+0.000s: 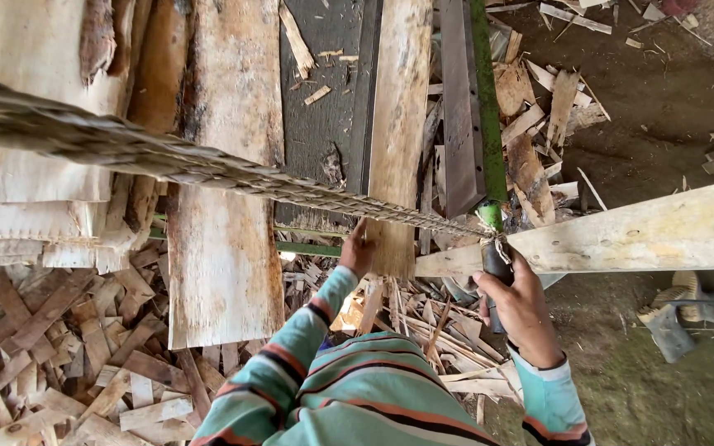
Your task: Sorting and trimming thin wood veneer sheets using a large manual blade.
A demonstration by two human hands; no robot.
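Nearest: striped sleeves, teal with orange and dark bands, both arms reaching forward over the scrap heap.

Right hand (pixel 521 307) is clenched around a dark handle (pixel 496 268), fingers wrapped, thumb side toward the camera. The handle sits at the lower end of a green metal bar (pixel 483 107) that runs straight up toward the far edge of the view. Light cord is wound where handle meets bar.

Left hand (pixel 359 248) is up against the near end of a narrow pale plank (pixel 398 124), fingers on its left edge, gripping it. The plank runs away from the person, parallel to the green bar and just left of a grey metal strip (pixel 459 116).

A thick braided rope (pixel 126 149) crosses diagonally from the upper left, thinning toward the handle junction; it passes just above the left hand.

A long pale board (pixel 621 231) lies crosswise, from beside the right hand out to the right edge of view.

Left of the plank: a wide rough slab (pixel 225 206) with bark-stained edges, then stacked sawn boards (pixel 26 99) at the far left.

Ground below: dense litter of offcuts (pixel 68 347) and splinters on the left and under the arms. Right side is bare dirt with a few chips and a grey sandal (pixel 671 330) near the long board.
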